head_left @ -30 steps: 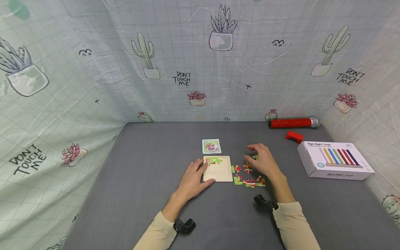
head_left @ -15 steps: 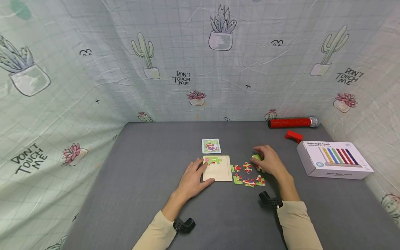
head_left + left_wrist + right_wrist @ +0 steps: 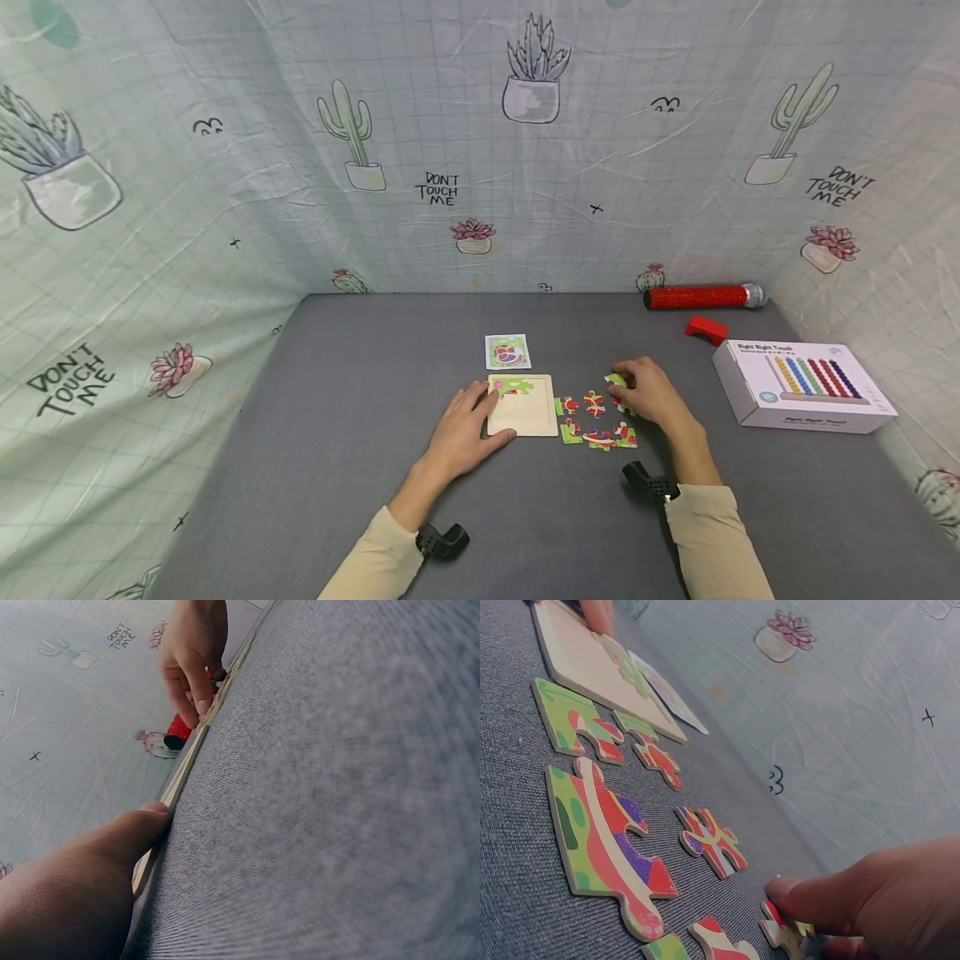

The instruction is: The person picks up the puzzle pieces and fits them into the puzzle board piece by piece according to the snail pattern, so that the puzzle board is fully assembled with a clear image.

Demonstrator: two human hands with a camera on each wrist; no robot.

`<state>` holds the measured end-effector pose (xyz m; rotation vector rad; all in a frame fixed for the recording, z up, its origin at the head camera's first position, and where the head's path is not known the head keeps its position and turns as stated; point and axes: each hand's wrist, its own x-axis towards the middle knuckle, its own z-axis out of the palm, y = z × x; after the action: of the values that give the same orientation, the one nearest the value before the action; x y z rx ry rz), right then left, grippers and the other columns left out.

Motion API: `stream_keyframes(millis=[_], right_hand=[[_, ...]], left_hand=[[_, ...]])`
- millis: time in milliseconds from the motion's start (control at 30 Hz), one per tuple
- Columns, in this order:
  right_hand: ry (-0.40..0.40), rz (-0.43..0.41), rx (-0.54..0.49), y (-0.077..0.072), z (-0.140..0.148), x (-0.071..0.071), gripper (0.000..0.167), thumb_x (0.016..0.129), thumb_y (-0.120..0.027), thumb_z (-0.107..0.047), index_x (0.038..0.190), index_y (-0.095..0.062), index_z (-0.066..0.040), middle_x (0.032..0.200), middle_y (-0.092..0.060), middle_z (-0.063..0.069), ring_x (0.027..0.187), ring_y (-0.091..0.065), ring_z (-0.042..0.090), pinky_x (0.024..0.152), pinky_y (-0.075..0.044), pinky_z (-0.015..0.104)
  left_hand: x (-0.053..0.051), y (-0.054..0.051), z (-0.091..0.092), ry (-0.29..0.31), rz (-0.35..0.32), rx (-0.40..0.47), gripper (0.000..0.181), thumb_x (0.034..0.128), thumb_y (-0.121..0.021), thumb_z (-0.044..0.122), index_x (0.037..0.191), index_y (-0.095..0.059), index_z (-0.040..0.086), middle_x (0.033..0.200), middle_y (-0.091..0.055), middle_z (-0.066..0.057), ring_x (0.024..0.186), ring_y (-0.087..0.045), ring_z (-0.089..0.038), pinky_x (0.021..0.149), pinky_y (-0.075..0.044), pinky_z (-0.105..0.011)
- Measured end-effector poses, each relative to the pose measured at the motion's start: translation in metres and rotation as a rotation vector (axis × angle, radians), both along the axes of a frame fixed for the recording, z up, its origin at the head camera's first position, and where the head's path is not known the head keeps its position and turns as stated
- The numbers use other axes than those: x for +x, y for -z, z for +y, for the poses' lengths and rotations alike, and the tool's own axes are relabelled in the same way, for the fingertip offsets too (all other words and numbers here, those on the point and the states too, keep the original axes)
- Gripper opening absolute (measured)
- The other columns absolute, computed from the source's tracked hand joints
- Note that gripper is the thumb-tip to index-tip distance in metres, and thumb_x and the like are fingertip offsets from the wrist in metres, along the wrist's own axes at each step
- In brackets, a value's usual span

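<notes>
- Currently at piece pick-up, I'd judge. Right hand [image 3: 651, 393] has thumb and fingers pinched about a green piece [image 3: 616, 379], right of the tray [image 3: 532, 418]; can't tell if it's lifted.
- Left hand [image 3: 462, 429] lies at the tray's left side, fingers extended, thumb on its near edge; reads as steadying. Hands well apart.
- Tray mostly bare: laid section [image 3: 516, 386] runs along its far edge from the left; far right corner unfilled.
- Loose pieces [image 3: 600, 439] lie right of the tray, print up, one partly hidden under the right hand.
- Card [image 3: 507, 352] just beyond the tray, likely the reference.
- Next move probably calls for: firm pinch, clean lift over the neighbours, carry left to the tray, turn to suit the card, seat against the laid section.
- Box [image 3: 806, 387] well right of the tray, uninvolved.
</notes>
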<state>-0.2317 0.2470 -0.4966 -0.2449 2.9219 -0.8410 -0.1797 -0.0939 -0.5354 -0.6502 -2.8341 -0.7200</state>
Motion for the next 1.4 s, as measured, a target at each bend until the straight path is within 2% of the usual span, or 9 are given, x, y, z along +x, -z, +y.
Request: stream_keyframes(millis=[200,400,700,933,1267,1400], right_hand=[[0.006,-0.034,-0.004,0.001,-0.002,-0.001,0.044,0.097,-0.065,-0.018,0.134,-0.057,0.006,0.118,-0.056,0.025,0.105,-0.052,0.036,0.091,-0.048,0.056],[0.032,-0.042,-0.042,0.002,-0.002,-0.002,0.044,0.096,-0.066,-0.016,0.133,-0.057,0.005,0.113,-0.054,0.023,0.099,-0.051,0.033,0.084,-0.047,0.05],[0.057,0.022,-0.092,0.001,-0.002,-0.003,0.035,0.093,-0.07,-0.013,0.124,-0.059,0.0,0.098,-0.058,0.014,0.084,-0.053,0.024,0.07,-0.042,0.033],[0.058,0.067,-0.114,-0.004,-0.005,0.0,0.023,0.099,-0.062,-0.011,0.12,-0.062,-0.002,0.088,-0.057,0.009,0.074,-0.05,0.019,0.063,-0.04,0.03],[0.073,0.109,-0.13,-0.012,-0.02,0.003,0.021,0.101,-0.058,-0.011,0.12,-0.061,-0.003,0.1,-0.066,0.014,0.083,-0.06,0.022,0.068,-0.048,0.032],[0.055,0.135,-0.14,-0.014,-0.031,0.004,0.022,0.099,-0.06,-0.01,0.12,-0.062,-0.003,0.096,-0.065,0.012,0.078,-0.057,0.021,0.065,-0.046,0.03]], left_hand=[[0.001,-0.002,0.0,0.006,-0.008,-0.002,0.074,0.0918,-0.066,0.052,0.147,-0.05,0.006,0.153,-0.045,-0.017,0.147,-0.039,-0.036,0.124,-0.028,-0.051],[0.001,-0.003,-0.001,0.014,0.004,-0.006,0.074,0.0917,-0.066,0.051,0.147,-0.05,0.006,0.152,-0.046,-0.018,0.146,-0.04,-0.036,0.123,-0.03,-0.052],[0.001,-0.002,-0.001,0.01,0.005,-0.008,0.074,0.0918,-0.066,0.052,0.148,-0.05,0.007,0.152,-0.046,-0.017,0.146,-0.039,-0.036,0.124,-0.03,-0.052],[0.0,-0.001,-0.001,0.012,0.013,-0.013,0.074,0.0917,-0.066,0.053,0.147,-0.051,0.006,0.152,-0.046,-0.017,0.146,-0.04,-0.036,0.124,-0.03,-0.052],[0.0,-0.001,-0.001,0.015,0.002,-0.015,0.073,0.0922,-0.065,0.053,0.148,-0.05,0.007,0.153,-0.046,-0.016,0.146,-0.039,-0.035,0.124,-0.028,-0.051],[0.0,-0.001,-0.001,0.015,0.003,-0.014,0.073,0.0923,-0.065,0.052,0.147,-0.05,0.007,0.153,-0.046,-0.017,0.146,-0.039,-0.035,0.124,-0.028,-0.051]])
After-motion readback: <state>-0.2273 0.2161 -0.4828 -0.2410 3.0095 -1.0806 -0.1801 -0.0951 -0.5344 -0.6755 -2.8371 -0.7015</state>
